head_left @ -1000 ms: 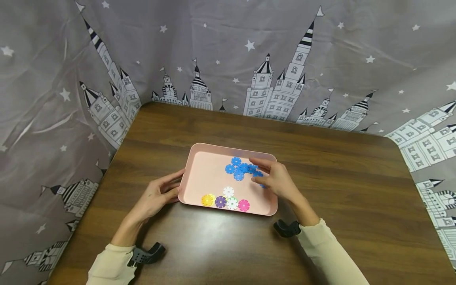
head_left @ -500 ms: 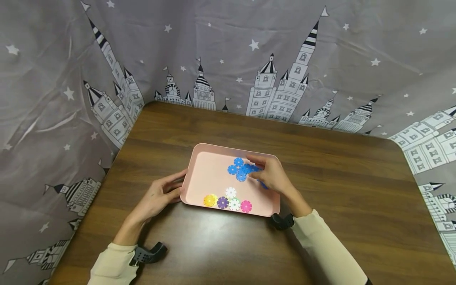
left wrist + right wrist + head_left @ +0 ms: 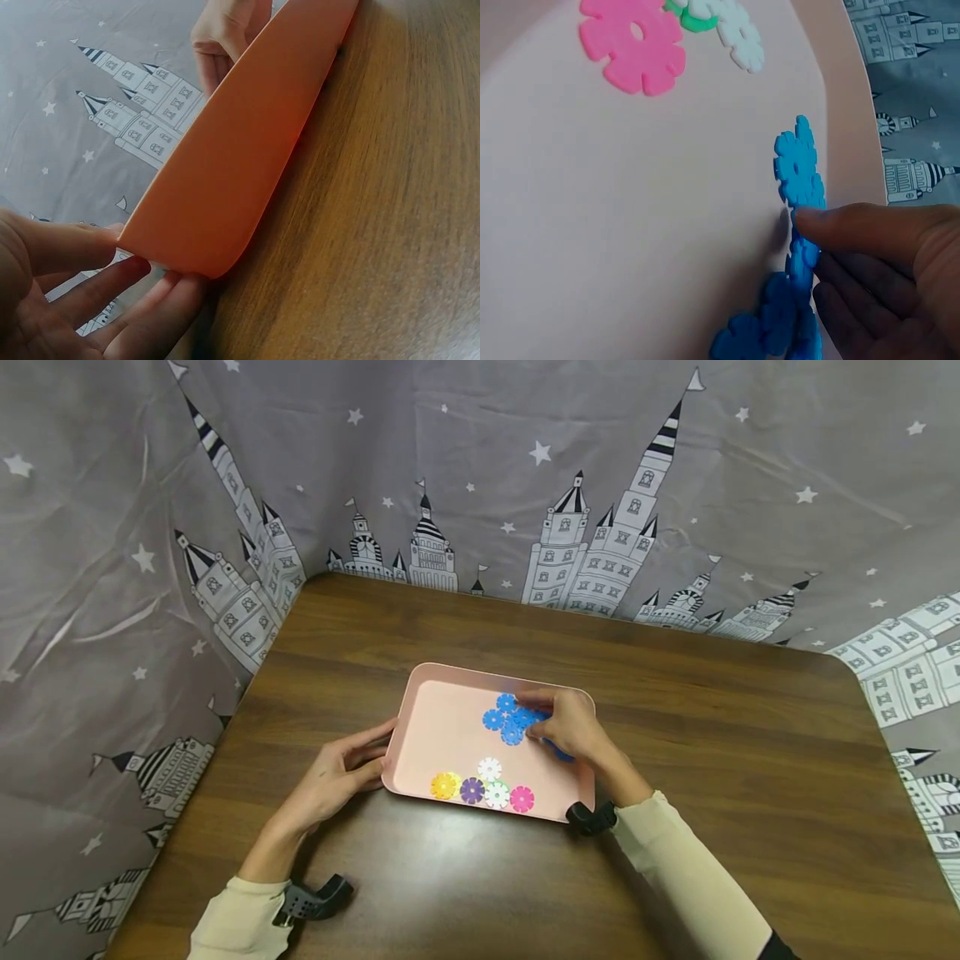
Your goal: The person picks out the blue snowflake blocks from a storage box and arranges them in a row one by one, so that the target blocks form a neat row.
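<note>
In the head view my left hand point(image 3: 330, 783) holds the left end of a shallow pink tray point(image 3: 400, 739). The left wrist view shows its thumb at the rim of one corner and other fingers against the outside lower down. My right hand point(image 3: 572, 727) is over the tray's right part, among notched, flower-shaped blue interlocking discs point(image 3: 512, 732). Up close in the right wrist view, its thumb point(image 3: 817, 227) presses on the overlapping blue discs, with other fingers behind them. Part of this blue group is hidden under the hand in the head view.
Along the tray's near side lie a yellow disc point(image 3: 445, 786), a purple disc point(image 3: 472, 790), a pink disc point(image 3: 522, 798) and white ones point(image 3: 490, 768). A green edge shows beneath one white disc. Brown wooden table point(image 3: 712, 760) surrounds the tray; a grey castle-print cloth point(image 3: 480, 452) hangs behind.
My right hand has moved slightly left and down onto the blue discs, and its spread thumb and fingers have come together on them. The left hand stays at the tray.
</note>
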The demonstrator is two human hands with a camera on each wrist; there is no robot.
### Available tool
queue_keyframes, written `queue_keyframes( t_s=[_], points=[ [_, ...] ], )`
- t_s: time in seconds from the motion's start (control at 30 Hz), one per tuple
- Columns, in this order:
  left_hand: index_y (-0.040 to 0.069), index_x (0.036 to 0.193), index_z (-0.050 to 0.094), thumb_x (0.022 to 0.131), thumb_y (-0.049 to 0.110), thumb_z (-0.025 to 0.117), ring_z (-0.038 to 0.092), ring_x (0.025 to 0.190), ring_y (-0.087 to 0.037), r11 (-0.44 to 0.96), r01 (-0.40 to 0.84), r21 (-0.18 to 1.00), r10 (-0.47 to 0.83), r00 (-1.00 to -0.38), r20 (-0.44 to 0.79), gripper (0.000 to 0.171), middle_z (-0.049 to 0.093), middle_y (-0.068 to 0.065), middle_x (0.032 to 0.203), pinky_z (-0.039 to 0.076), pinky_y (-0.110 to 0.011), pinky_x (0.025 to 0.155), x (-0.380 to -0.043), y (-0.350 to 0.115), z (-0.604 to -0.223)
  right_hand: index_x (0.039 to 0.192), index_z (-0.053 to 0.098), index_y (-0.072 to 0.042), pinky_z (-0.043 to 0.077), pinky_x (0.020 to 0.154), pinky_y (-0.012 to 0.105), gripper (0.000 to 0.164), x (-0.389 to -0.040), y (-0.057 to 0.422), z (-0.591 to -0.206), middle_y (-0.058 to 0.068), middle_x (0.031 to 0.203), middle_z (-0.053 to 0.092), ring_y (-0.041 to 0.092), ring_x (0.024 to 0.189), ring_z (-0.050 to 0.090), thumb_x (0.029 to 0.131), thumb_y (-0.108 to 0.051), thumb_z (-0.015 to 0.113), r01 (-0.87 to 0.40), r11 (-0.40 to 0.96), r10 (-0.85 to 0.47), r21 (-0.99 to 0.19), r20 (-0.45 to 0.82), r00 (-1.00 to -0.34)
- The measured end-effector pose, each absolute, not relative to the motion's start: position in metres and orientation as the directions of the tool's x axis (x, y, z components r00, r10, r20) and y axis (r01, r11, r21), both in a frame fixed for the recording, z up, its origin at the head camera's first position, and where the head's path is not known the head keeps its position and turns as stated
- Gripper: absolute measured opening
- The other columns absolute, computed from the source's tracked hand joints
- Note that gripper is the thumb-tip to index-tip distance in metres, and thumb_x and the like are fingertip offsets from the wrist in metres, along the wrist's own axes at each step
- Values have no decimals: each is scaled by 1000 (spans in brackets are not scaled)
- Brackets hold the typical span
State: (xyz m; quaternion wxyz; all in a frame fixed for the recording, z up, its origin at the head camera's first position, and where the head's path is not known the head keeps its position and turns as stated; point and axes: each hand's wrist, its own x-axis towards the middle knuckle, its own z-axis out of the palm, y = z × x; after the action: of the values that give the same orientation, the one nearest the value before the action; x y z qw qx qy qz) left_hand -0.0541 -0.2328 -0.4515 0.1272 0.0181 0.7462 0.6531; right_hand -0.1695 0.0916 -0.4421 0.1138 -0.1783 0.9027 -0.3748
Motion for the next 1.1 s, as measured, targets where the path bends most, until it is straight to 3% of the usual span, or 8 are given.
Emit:
queue_keyframes(
  t_s=[0.23, 0.57, 0.73, 1.1],
  points=[
    [-3, 147, 40, 96, -6, 56, 56, 116, -41, 100, -121, 988, 209, -968, -139, 54, 49, -34, 136, 57, -34, 82, -53, -232, -450, 118, 73, -7, 50, 97, 40, 49, -172, 89, -441, 9, 117, 70, 25, 116, 61, 71, -2, 86, -305, 699, -442, -646, -55, -895],
    [-2, 148, 40, 97, -5, 56, 54, 118, -41, 99, -131, 986, 206, -967, -149, 53, 47, -31, 140, 57, -35, 83, -51, -230, -448, 115, 74, -8, 50, 97, 41, 40, -171, 88, -437, 10, 119, 69, 26, 114, 62, 76, -3, 83, -317, 715, -446, -623, -56, -893],
    [0, 148, 40, 97, -4, 55, 54, 119, -42, 118, -148, 982, 195, -966, -169, 53, 45, -32, 141, 57, -36, 82, -50, -228, -447, 116, 74, -9, 52, 92, 42, 41, -168, 98, -431, 10, 118, 69, 25, 106, 65, 76, -3, 83, -312, 701, -432, -641, -34, -901],
    [0, 148, 40, 97, -4, 56, 55, 117, -41, 159, -120, 980, 184, -972, -148, 54, 49, -34, 136, 57, -35, 81, -49, -225, -447, 114, 72, 1, 58, 82, 42, 34, -160, 142, -415, 16, 108, 71, 28, 94, 69, 80, 2, 77, -247, 664, -329, -705, 22, -944]
  ],
)
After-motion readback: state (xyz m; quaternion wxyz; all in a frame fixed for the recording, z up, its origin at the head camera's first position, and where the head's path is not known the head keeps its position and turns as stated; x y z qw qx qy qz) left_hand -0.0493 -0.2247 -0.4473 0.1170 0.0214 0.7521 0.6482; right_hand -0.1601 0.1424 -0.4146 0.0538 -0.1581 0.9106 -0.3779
